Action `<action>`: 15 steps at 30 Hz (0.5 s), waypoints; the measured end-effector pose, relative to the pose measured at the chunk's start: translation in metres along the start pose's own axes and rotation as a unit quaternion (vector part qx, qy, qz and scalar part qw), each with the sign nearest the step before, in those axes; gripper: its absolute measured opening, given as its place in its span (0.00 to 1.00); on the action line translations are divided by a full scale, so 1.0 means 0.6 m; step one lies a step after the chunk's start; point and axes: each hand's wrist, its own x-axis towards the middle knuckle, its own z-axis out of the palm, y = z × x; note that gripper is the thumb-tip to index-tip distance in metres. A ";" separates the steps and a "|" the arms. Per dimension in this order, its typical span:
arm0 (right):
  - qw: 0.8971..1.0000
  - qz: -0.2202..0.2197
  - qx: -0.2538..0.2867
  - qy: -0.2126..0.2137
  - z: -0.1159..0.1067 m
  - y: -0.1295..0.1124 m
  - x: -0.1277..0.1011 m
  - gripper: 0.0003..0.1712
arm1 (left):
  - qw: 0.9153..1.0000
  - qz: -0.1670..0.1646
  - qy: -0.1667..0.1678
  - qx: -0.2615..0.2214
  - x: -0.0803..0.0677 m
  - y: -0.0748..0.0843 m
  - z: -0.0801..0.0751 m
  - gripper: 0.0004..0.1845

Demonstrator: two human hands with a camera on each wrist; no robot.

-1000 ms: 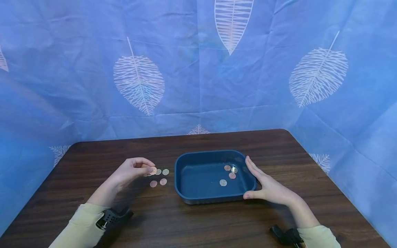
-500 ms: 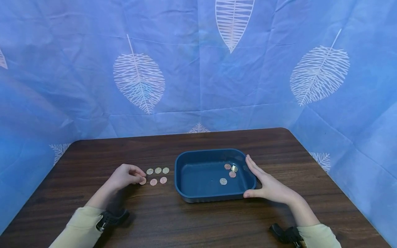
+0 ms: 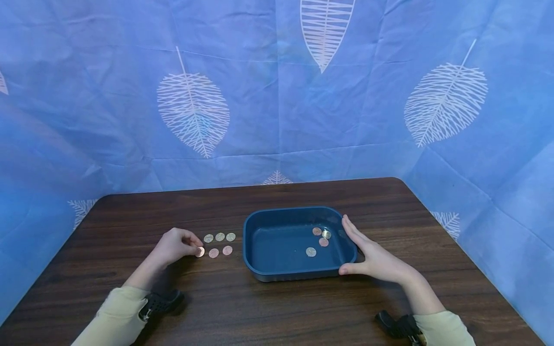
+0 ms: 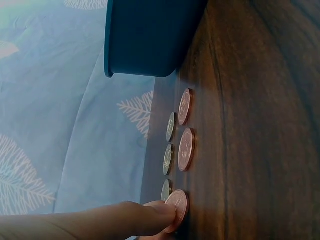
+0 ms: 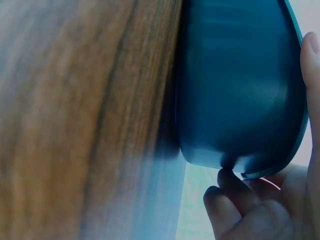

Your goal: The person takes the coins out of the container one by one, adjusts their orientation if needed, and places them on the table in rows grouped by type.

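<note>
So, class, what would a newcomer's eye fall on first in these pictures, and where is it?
First, probably, comes the dark blue tray on the brown table, with four coins toward its right end and the right hand holding that end. Next come two rows of coins left of the tray, where the left hand pinches a copper coin at the end of the near row. Behind hangs a bright blue cloth with white leaves.
</note>
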 end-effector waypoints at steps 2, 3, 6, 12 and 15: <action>1.000 -0.001 0.001 0.000 -0.001 0.001 0.000 0.62 | 1.000 -0.001 0.001 0.001 -0.001 0.000 0.000 0.02; 1.000 -0.001 0.002 0.000 -0.001 0.001 0.000 0.62 | 1.000 -0.002 0.002 0.001 -0.002 0.001 0.000 0.02; 1.000 -0.001 0.000 0.001 -0.002 0.001 -0.001 0.62 | 1.000 -0.007 0.006 0.004 -0.003 0.001 0.002 0.02; 1.000 -0.002 -0.002 0.002 -0.002 0.003 -0.001 0.62 | 1.000 -0.014 0.010 0.002 -0.005 0.003 0.003 0.05; 1.000 -0.003 -0.004 0.001 -0.001 0.003 -0.001 0.62 | 1.000 -0.006 0.006 0.007 -0.007 0.005 -0.003 0.05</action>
